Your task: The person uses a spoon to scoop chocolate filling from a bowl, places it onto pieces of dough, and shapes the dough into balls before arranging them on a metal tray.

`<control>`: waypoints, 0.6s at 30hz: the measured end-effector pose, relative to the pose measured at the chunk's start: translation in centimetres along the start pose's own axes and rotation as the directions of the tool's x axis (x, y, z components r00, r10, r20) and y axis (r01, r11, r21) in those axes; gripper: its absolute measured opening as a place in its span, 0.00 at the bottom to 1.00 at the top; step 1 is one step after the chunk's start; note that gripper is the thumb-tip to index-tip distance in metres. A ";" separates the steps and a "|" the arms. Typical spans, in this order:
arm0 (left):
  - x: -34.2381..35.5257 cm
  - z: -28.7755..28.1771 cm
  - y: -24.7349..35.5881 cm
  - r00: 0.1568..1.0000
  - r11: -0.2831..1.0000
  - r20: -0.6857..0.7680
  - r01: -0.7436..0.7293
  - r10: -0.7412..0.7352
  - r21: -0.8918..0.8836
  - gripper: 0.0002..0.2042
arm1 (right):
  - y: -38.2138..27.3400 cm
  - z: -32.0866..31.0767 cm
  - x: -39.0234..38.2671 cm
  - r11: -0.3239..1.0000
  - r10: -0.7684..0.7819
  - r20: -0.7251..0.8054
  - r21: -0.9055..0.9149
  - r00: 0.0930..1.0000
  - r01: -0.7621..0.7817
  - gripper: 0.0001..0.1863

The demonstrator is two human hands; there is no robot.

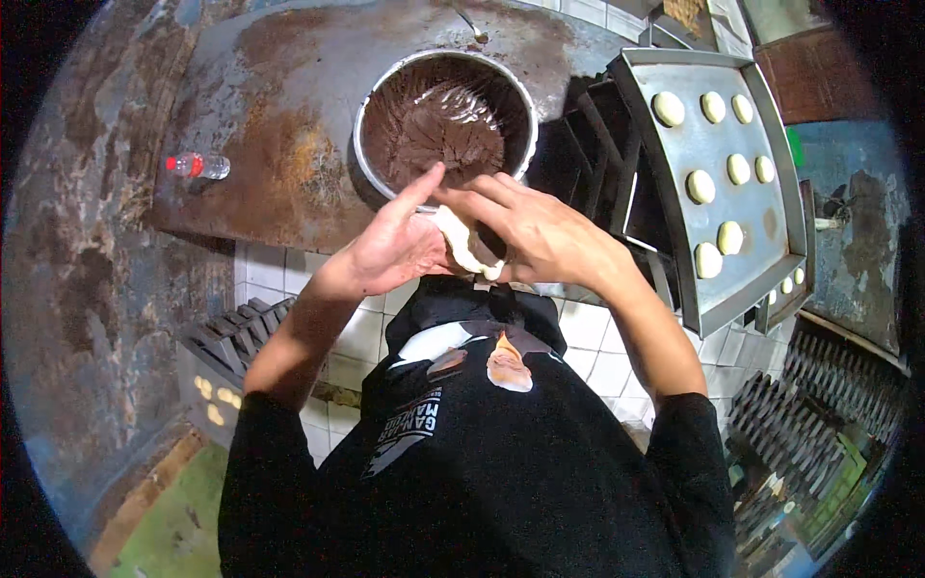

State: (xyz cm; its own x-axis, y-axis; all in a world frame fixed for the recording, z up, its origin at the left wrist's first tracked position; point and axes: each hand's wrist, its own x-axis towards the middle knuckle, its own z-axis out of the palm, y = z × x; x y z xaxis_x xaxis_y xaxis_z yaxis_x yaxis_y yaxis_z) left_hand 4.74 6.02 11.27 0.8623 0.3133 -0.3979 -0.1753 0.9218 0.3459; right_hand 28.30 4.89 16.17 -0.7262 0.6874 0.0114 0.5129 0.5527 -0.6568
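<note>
Between my two hands, just past the near rim of a metal bowl (532, 106), is a piece of pale dough (453, 234) with dark brown filling (490, 241) against it. My left hand (397, 252) cradles the dough from the left, its thumb pointing up toward the bowl. From the right, my right hand (544, 229) curls its fingers over the dough and filling. Part of the dough is covered by the fingers. Thick brown paste (434, 135) coats the bowl inside.
To the right, a metal tray (771, 207) bears several round dough balls (700, 187), with more trays below it. On the stained metal table (289, 125) lie a red-capped bottle (198, 167) and, behind the bowl, a spoon (479, 36). Slatted racks (236, 337) stand low at left.
</note>
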 end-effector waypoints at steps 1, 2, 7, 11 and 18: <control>0.0 0.1 -0.1 1.000 0.999 -0.009 0.017 -0.016 0.038 0.46 | -0.1 -0.3 0.1 1.000 -0.010 0.005 -0.003 1.000 0.010 0.47; -0.3 0.5 -0.1 0.999 0.998 -0.027 0.023 -0.021 0.061 0.47 | -0.2 -0.5 0.2 0.998 -0.001 0.008 0.068 1.000 0.000 0.44; -1.6 1.5 -0.3 0.998 0.998 -0.056 0.034 -0.031 0.045 0.49 | -0.3 -0.7 0.2 0.920 0.056 -0.066 0.391 0.996 -0.026 0.27; -2.4 0.6 -2.1 0.986 0.948 0.064 -0.165 0.153 0.272 0.38 | 0.0 -0.1 -0.7 0.859 0.242 -0.147 0.492 0.959 -0.142 0.19; 1.3 2.4 -5.0 0.691 0.612 -0.085 -0.569 0.718 0.549 0.18 | -0.8 2.1 -1.1 0.530 0.507 -0.184 0.837 0.842 -0.136 0.16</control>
State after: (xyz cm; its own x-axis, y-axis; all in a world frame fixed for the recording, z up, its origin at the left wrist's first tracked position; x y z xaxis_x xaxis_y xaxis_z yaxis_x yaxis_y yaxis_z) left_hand 7.86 1.26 11.06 0.4297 0.8976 -0.0985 -0.3366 0.2605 0.9049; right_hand 27.70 2.74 15.12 -0.2669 0.9458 -0.1850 -0.0125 -0.1953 -0.9807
